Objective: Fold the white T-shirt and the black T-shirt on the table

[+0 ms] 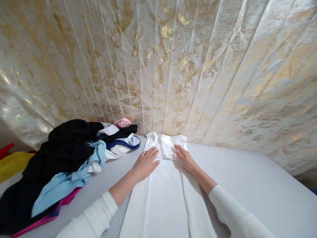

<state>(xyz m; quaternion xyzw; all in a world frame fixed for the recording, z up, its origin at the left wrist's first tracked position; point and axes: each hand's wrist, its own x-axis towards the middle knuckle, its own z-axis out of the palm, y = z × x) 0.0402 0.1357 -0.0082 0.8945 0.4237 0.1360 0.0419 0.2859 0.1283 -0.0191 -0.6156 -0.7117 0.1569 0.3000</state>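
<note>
A white garment (165, 198) lies lengthwise on the table in front of me, its sides folded inward along two long edges. Its far end is turned over in a short, slightly wrinkled flap near the curtain. My left hand (146, 162) rests flat on the left side of that flap, fingers stretched out. On the right side my right hand (185, 159) lies with its fingers extended over the flap's edge. Neither hand grips the cloth. The garment's near end runs out of the bottom of the view, and its exact kind cannot be made out.
To the left, a loose heap of clothes (71, 148) holds black, light blue, white, navy and pink pieces. Yellow cloth (17, 163) lies at the far left. A white and gold curtain (158, 66) hangs along the back edge of the pale table (247, 185).
</note>
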